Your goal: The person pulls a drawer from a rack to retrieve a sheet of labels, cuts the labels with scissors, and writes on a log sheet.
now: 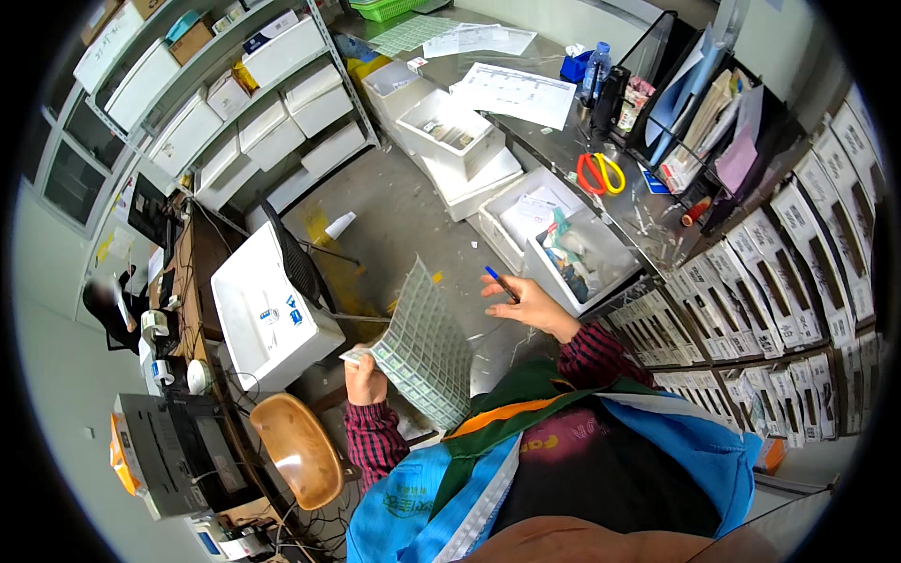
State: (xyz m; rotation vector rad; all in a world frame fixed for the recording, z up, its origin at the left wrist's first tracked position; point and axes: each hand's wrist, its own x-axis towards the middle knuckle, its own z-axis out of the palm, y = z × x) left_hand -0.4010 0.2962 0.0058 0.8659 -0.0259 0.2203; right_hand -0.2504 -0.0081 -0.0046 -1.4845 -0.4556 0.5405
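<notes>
My left hand grips the left edge of a bendy sheet marked all over with a pale green grid. The sheet hangs tilted in front of my body, its lower end close to my clothes. To the right of it, my right hand holds a pen with a blue end between thumb and fingers. The pen is apart from the sheet. Both forearms wear red and black checked sleeves.
A dark table at the far right bears papers, red and yellow scissors and a file rack. White bins stand beside it. At left are a white box, a brown stool and a seated person.
</notes>
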